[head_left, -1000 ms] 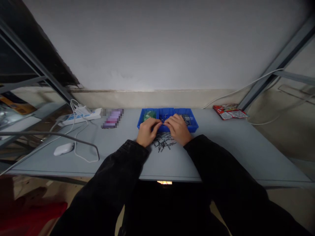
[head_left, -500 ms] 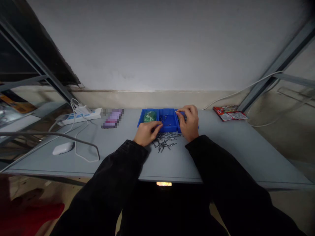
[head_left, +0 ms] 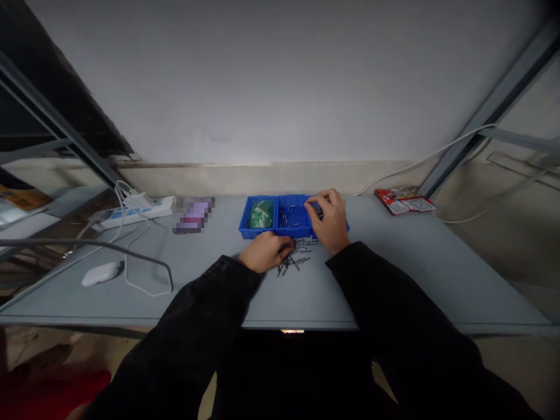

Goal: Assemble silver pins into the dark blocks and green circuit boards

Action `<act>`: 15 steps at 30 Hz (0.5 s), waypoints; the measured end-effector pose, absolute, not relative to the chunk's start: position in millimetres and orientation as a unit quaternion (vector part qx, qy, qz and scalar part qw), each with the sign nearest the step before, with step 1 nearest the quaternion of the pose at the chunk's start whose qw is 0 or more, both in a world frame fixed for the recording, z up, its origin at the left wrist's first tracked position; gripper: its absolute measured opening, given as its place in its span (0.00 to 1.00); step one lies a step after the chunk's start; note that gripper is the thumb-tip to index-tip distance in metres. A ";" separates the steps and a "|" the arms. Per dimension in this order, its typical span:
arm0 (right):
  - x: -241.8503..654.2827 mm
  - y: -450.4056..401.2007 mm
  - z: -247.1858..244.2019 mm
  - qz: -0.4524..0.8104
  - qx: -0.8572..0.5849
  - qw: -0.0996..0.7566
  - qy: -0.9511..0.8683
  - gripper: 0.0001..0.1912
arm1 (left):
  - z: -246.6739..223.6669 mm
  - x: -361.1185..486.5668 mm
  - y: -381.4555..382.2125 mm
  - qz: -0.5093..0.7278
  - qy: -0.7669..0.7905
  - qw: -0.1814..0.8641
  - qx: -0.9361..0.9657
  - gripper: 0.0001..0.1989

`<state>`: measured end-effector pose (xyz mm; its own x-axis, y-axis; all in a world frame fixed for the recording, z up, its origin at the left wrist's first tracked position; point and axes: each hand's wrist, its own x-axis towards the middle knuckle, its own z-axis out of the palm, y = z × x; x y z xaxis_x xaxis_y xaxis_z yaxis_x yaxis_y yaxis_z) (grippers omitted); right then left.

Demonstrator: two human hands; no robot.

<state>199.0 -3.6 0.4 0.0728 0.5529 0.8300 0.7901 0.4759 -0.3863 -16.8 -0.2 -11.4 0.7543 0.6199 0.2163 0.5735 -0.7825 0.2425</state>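
A blue three-compartment plastic tray stands at the back of the table. Its left compartment holds green pieces, and small metal pins lie in the middle one. My right hand is over the right compartment, fingers pinched together at a dark item that they mostly hide. My left hand rests at the edge of a loose pile of thin metal pins, just in front of the tray. Its fingertips touch the pile. Whether either hand holds anything cannot be seen.
A white power strip with white cables stands at the left, beside a pixelated flat object. A white mouse and a dark cable lie at the front left. Red printed packets lie at the back right.
My hands have moved apart from their position together over the tray. The right went to the right compartment, and the left came forward to the pin pile.
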 end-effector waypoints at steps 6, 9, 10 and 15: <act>197.4 -2.9 -1.5 -0.096 -0.499 0.529 -0.680 0.06 | -13.7 -17.6 2.7 0.159 0.320 0.063 0.932 0.07; 197.1 -3.7 -2.1 -0.097 -0.502 0.520 -0.683 0.06 | -16.0 -18.5 3.5 0.178 0.303 0.058 0.934 0.07; 196.7 -4.1 -2.3 -0.099 -0.503 0.517 -0.685 0.06 | -16.1 -18.6 3.3 0.180 0.305 0.060 0.933 0.08; 194.5 -5.3 -3.5 -0.105 -0.502 0.501 -0.697 0.07 | -8.3 -16.4 -3.4 0.124 0.350 0.065 0.926 0.11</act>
<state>194.5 -5.3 -3.5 0.0063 0.5940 0.8044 0.8051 0.4741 -0.3564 -16.4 -3.4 -8.3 0.7242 0.6648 0.1832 0.6326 -0.7462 0.2075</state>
